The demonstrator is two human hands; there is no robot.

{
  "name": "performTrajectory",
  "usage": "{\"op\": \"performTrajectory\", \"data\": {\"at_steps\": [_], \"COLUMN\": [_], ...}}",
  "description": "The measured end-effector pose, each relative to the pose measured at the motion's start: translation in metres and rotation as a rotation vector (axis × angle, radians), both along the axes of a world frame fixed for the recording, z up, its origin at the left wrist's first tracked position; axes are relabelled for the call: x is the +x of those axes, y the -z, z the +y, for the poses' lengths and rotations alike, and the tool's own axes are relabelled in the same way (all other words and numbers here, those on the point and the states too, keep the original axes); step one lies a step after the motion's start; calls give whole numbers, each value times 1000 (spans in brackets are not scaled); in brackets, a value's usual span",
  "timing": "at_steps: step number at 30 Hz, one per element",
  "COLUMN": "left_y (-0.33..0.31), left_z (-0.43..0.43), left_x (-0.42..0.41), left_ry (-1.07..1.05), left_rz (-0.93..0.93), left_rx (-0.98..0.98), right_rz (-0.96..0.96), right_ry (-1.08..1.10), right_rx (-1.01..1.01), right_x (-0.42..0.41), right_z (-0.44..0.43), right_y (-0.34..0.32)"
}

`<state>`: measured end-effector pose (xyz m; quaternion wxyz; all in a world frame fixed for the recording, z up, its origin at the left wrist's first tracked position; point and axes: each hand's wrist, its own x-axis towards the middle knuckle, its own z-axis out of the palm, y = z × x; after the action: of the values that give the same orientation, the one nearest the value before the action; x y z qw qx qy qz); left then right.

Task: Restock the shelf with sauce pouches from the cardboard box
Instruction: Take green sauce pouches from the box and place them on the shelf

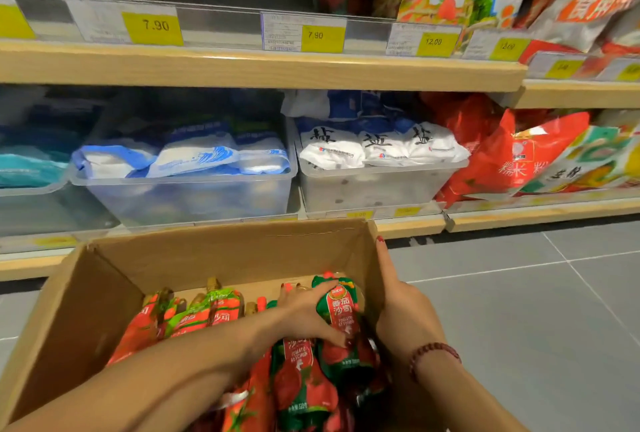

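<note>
The cardboard box (207, 258) is sitting at lower centre, its near edge cut off. The sauce pouches (194, 317) inside are overlapping, too many hidden to count. The left hand (308, 313) is curling its fingers (325, 331) around one pouch (341, 310). The right hand (405, 313) is lying along the box's right wall, mostly hidden, so I cannot tell its grip.

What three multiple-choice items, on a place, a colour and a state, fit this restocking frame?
1. Where do the ketchup pouches lie?
A. in the cardboard box
B. in a clear bin
C. on the floor

2. What colour are the price tags?
A. pink
B. yellow
C. blue

3. What is the left hand doing?
A. hanging free
B. pressing the shelf
C. gripping a pouch

Key:
1 A, the pouches cover the box bottom.
2 B, each readable price sits on yellow.
3 C, its fingers and thumb curl round the green-topped pouch.
</note>
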<state>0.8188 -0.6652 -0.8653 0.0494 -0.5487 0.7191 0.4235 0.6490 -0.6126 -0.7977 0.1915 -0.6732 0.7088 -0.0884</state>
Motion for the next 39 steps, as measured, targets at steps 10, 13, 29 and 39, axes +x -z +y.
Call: {"op": "performTrajectory", "data": {"at_steps": [10,13,29,39], "left_y": [4,-3,-103,-271], "left_z": [15,21,30,-14], "left_x": [-24,-18,42,68], "left_ry": [-206,-226,-134,-164], "left_rz": [255,362,731,910], "left_rx": [23,50,-250,-562], "right_rz": [32,24,-399,-882], "right_ry": [25,43,-76,-473], "right_rx": [-12,21,-296,-264], "right_x": [8,8,13,48], "right_z": [2,0,-2,-46], "right_y": [-5,-6,-34,-190]}}
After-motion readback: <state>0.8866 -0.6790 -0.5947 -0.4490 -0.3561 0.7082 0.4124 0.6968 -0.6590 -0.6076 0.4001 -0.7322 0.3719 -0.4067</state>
